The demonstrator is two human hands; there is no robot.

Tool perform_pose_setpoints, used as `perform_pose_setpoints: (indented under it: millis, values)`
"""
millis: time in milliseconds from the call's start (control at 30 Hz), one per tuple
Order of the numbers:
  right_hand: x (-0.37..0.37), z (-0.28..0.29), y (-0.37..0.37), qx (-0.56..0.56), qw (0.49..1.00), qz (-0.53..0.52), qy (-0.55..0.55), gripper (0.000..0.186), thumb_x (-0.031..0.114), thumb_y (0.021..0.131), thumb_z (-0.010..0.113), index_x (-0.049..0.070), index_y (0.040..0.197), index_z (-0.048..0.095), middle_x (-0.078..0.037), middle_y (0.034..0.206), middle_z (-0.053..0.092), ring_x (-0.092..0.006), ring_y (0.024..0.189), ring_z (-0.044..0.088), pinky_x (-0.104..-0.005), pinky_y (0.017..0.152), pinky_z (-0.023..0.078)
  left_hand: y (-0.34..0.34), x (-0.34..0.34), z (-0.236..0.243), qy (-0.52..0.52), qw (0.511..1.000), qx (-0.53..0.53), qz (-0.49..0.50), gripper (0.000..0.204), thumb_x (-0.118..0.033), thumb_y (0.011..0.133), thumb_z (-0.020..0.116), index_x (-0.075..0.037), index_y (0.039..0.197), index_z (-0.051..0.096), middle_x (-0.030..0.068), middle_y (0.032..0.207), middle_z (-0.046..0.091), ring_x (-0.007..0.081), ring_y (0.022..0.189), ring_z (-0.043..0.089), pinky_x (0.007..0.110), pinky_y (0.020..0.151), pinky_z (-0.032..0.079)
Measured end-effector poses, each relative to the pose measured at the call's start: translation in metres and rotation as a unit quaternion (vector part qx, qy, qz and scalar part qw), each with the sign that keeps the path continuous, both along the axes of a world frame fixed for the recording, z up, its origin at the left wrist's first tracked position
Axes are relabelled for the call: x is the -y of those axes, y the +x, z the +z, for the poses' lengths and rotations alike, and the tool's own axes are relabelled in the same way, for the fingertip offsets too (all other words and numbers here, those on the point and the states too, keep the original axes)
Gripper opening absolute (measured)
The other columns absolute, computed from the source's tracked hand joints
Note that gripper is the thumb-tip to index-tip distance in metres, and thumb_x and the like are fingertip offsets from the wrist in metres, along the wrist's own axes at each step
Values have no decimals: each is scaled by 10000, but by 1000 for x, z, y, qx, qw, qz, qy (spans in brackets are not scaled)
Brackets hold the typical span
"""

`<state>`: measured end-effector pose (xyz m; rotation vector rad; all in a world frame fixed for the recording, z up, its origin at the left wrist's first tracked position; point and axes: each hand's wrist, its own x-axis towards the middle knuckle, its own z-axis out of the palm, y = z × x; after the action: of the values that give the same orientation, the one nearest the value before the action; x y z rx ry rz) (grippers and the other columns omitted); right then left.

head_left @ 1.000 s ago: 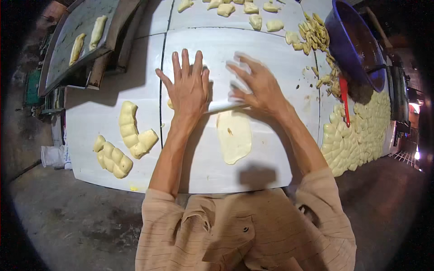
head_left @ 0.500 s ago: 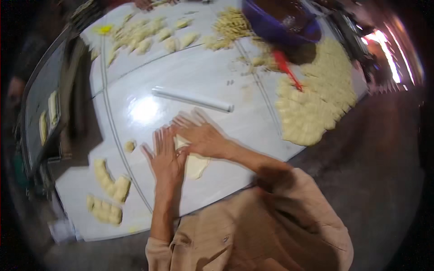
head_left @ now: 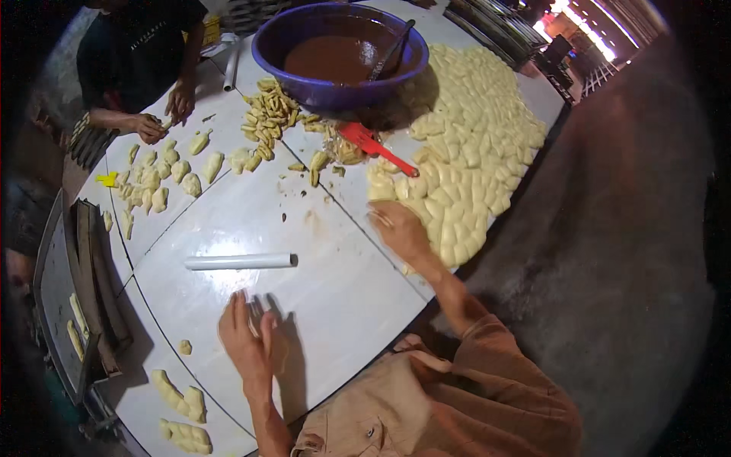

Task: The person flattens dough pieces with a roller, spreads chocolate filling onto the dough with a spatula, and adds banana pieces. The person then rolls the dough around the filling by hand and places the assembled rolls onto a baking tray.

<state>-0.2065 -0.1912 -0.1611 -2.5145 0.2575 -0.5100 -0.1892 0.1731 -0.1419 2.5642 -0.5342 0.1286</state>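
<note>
My left hand (head_left: 245,335) hovers over the near part of the white table, fingers stretched and thumb apart, holding nothing. Its shadow falls beside it. My right hand (head_left: 402,232) is at the near left edge of a broad spread of pale dough pieces (head_left: 457,183). Its fingers point left and bend a little; I see nothing clearly held in them. Beyond my left hand lies a white tube-like rolling pin (head_left: 242,261). Left of that hand are a small dough ball (head_left: 185,347) and two rows of joined dough pieces (head_left: 179,396), (head_left: 186,436).
A purple basin (head_left: 335,93) of brown liquid stands at the back, near a red-handled tool (head_left: 378,148) and a heap of cut yellowish strips (head_left: 270,114). Another person's hands (head_left: 164,118) work at the far left, behind scattered filled dough pieces (head_left: 152,179). Trays (head_left: 65,282) stand at left.
My hands have parted: the right moved to the dough spread, the left lifted off. The flat dough sheet under them no longer shows there. The view has shifted, revealing the other person.
</note>
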Motion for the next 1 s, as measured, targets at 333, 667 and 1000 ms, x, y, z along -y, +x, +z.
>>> perform_pose_setpoints:
  millis: [333, 667, 1000]
  values:
    - [131, 21, 54, -99, 992, 60, -58, 217, 161, 980, 651, 36, 1136, 736, -149, 1072, 736, -353, 1012, 688, -435, 890, 546, 36, 224, 15, -131, 971, -179, -92, 400, -245, 952, 731, -9, 1268, 662, 178, 1177, 712, 349, 1012, 703, 440, 857, 543]
    - [219, 39, -126, -140, 963, -170, 158, 244, 236, 971, 703, 18, 1078, 731, -117, 876, 733, -196, 822, 695, -345, 746, 554, 3, 250, -2, -200, 948, -248, -10, 546, -217, 955, 744, 4, 1419, 561, 190, 1286, 637, 283, 1012, 639, 375, 875, 529]
    - [125, 5, -181, -138, 918, -324, 184, 544, 296, 865, 818, 27, 1282, 595, -190, 1133, 632, -359, 1013, 634, -454, 880, 523, -81, 249, -3, -293, 894, -338, -23, 939, -163, 947, 739, -68, 1645, 119, 196, 1683, 127, 352, 1538, 219, 472, 1163, 364]
